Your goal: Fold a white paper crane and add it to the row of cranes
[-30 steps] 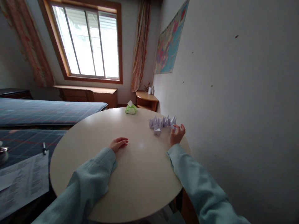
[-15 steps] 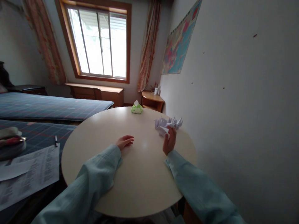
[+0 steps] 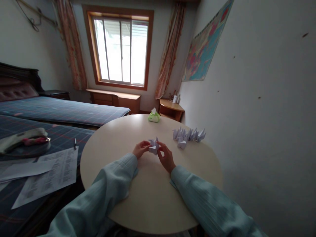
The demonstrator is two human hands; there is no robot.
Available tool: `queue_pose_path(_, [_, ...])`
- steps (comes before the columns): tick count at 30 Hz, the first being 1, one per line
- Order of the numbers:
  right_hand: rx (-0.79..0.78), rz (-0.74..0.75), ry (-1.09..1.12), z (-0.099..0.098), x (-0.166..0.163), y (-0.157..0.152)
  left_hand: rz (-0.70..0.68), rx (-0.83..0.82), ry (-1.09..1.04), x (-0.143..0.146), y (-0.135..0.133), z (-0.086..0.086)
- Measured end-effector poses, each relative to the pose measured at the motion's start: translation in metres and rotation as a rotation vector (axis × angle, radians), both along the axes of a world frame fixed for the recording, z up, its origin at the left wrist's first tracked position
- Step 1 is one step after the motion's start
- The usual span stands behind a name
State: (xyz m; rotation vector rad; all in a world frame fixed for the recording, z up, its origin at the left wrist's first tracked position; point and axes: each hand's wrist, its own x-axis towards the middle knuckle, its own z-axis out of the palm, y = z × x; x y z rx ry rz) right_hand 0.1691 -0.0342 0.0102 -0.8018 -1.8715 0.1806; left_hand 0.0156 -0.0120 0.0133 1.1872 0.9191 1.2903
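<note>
A folded white paper crane is between my two hands over the middle of the round table. My left hand pinches its left side with the fingertips. On the other side, my right hand has its thumb and fingers closed on the crane's right edge. Several more paper cranes stand in a cluster to the right on the table, with one of them set a little in front of the others.
A green tissue pack sits at the table's far edge. The wall runs close along the right side. On the left, printed sheets and a pen lie on a plaid mattress.
My right hand has come from the crane cluster to the table's middle with a crane. My left hand has closed on that crane too. The view has turned slightly left.
</note>
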Motion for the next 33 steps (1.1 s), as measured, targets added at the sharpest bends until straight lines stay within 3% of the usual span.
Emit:
queue_pose_path(3, [-0.036, -0.013, 0.036, -0.004, -0.006, 0.006, 0.075, 0.101, -0.042, -0.003, 0.004, 0.002])
queue_pose_path(10, [-0.095, 0.007, 0.072, -0.008, -0.012, 0.011, 0.001, 0.115, -0.052, 0.0, 0.002, 0.007])
queue_pose_path(16, [0.002, 0.106, -0.065, 0.001, -0.016, 0.007, 0.097, 0.124, 0.025, 0.002, -0.001, 0.013])
queue_pose_path(22, [0.057, 0.054, -0.107, 0.006, -0.017, 0.007, 0.112, 0.216, 0.093, 0.003, 0.002, 0.014])
queue_pose_path(28, [0.042, -0.006, -0.091, 0.003, -0.017, 0.01, 0.385, 0.381, 0.3, -0.005, 0.007, 0.015])
queue_pose_path(33, [-0.002, 0.038, -0.069, 0.003, -0.017, 0.012, 0.293, 0.336, 0.269, -0.003, 0.007, 0.017])
